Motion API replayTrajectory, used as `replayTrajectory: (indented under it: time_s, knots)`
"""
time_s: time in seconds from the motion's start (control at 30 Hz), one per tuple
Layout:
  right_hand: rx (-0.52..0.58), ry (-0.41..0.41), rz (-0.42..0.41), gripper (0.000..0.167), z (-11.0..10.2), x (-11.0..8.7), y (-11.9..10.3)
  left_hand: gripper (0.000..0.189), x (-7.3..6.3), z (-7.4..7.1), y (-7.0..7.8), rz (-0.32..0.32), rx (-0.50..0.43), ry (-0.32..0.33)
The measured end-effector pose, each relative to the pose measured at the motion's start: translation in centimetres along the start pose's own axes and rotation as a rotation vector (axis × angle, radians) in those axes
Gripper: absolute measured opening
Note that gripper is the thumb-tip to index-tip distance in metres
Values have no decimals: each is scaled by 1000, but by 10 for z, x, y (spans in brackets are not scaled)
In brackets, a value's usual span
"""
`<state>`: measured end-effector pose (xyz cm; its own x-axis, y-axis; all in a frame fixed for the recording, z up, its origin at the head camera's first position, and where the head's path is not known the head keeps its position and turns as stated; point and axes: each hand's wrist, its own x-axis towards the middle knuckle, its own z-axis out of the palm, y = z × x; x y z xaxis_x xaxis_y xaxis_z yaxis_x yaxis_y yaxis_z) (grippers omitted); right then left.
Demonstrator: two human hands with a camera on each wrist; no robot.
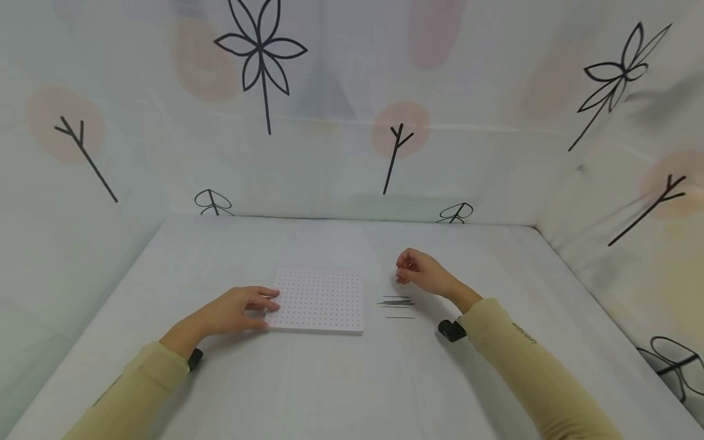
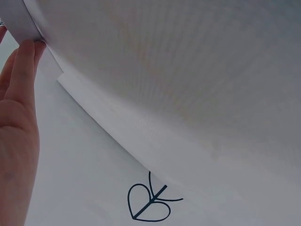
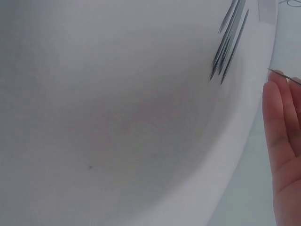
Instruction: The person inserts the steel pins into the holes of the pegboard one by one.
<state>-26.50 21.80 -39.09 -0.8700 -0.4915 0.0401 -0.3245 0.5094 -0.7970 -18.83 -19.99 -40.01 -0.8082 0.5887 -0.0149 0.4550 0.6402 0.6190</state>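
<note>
A white square board with a grid of small holes lies flat on the table. My left hand rests at its left side, fingers fairly straight and touching the edge, thumb at the near left corner. In the left wrist view its fingertips meet the side of the board. To the right of the board, my right hand is raised over the table and pinches one thin, dark pointed needle between thumb and fingers. Several similar grey needles lie on the table just below that hand.
The white-covered table runs back to a white cloth wall printed with flowers and twigs. Cloth walls also stand at the left and right. A dark wrist camera sits under the right wrist.
</note>
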Motion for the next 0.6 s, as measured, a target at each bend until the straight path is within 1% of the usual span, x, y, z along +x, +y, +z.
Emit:
replayTrajectory:
  time_s: [0.13,0.23,0.37,0.6]
  knots:
    - [72,9,7,13,3,0,-7,40,0,-1,1,-5,-2,-3]
    - [110,7,-3,11,6,-2,-21,39,0,-1,2,-10,1,-5]
    - [121,9,-29,10,9,-5,-40,39,1,-1,0,-7,8,-5]
    - [139,15,-41,12,16,-1,-49,40,1,0,-2,8,-8,-7]
